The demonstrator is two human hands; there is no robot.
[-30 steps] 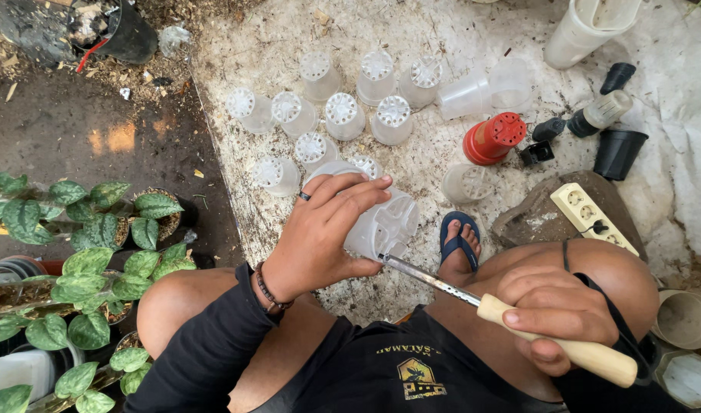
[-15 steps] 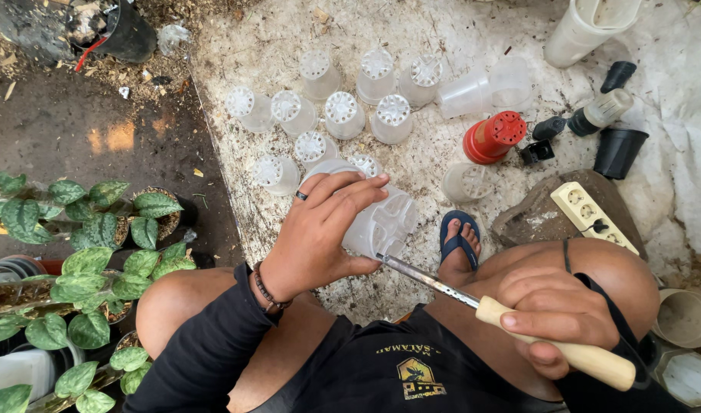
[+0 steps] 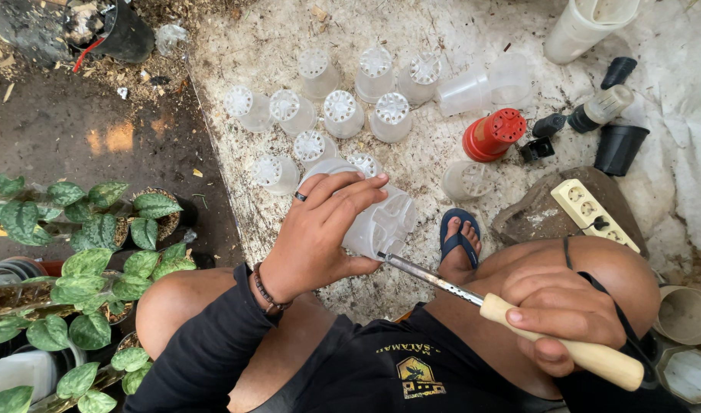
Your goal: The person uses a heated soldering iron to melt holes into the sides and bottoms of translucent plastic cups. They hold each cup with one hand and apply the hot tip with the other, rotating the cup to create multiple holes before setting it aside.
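My left hand (image 3: 320, 229) grips a clear plastic pot (image 3: 381, 223) on its side, its slotted bottom facing right. My right hand (image 3: 561, 310) is closed around the pale wooden handle of a soldering iron (image 3: 473, 294). The metal tip of the iron touches the lower rim of the pot's bottom. I am squatting, with both knees and a foot in a blue sandal (image 3: 459, 237) below the pot.
Several clear pots (image 3: 343, 113) stand upside down on the white sheet ahead. A red pot (image 3: 492, 136), black pots (image 3: 619, 147) and a white power strip (image 3: 595, 214) lie at right. Leafy potted plants (image 3: 82, 260) crowd the left.
The pot has turned slightly in my left hand and the iron's tip has stayed against its bottom. My right hand has barely shifted.
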